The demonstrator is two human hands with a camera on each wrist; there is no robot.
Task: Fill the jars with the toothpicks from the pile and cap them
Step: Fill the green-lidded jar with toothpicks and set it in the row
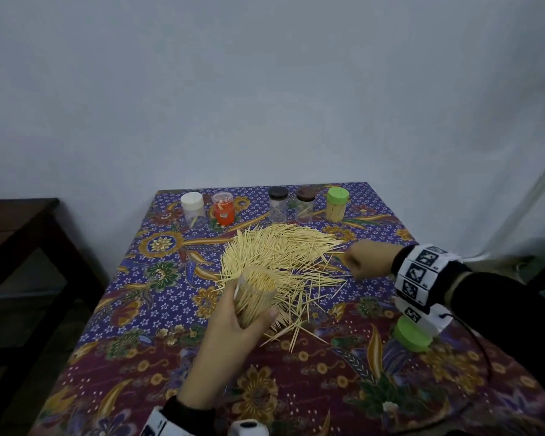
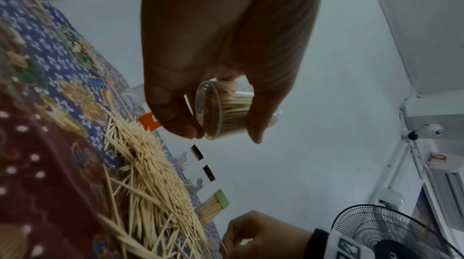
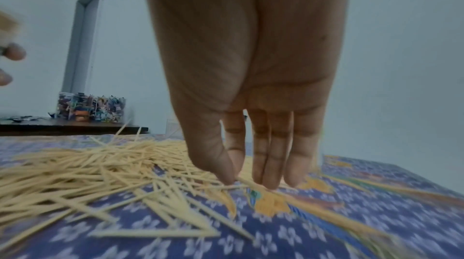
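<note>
My left hand grips a clear uncapped jar packed with toothpicks, tilted above the near left of the toothpick pile. In the left wrist view the jar sits between thumb and fingers of that hand. My right hand reaches down to the pile's right edge. There thumb and forefinger pinch a few toothpicks against the cloth. A loose green lid lies under my right wrist. Along the back stand several capped jars: white, orange, black, brown, green.
A patterned cloth covers the table, with stray toothpicks spread toward the front. A dark wooden side table stands to the left, holding a clear box of colourful pieces. A floor fan stands to the right.
</note>
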